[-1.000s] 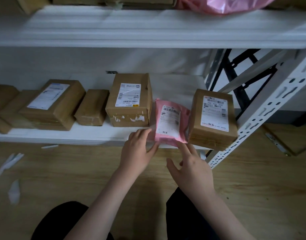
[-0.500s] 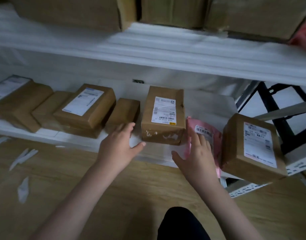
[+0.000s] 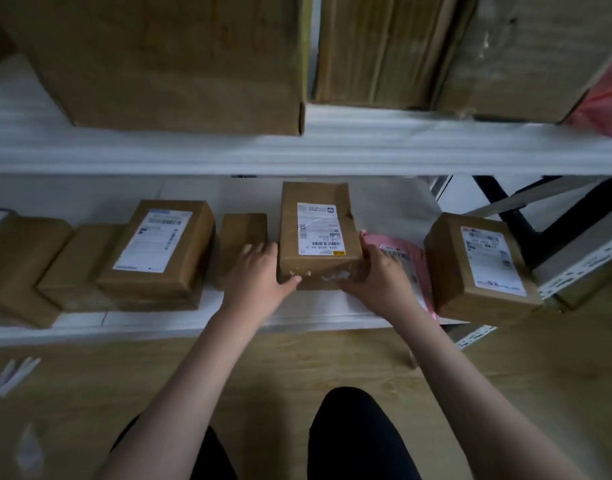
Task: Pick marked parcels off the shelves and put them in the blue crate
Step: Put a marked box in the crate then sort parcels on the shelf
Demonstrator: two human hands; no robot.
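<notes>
Both hands have left the pink mailer [image 3: 410, 263]; left hand [image 3: 259, 277] and right hand [image 3: 375, 280] now clasp the labelled box [image 3: 318, 237] between them, apparently ready to lift.

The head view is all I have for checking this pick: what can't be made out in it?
- Blue crate: not in the head view.
- Middle box label: print too small to read.
- Pink mailer: partly behind the right hand.
- Left hand fingertips: hidden beside the box.
</notes>
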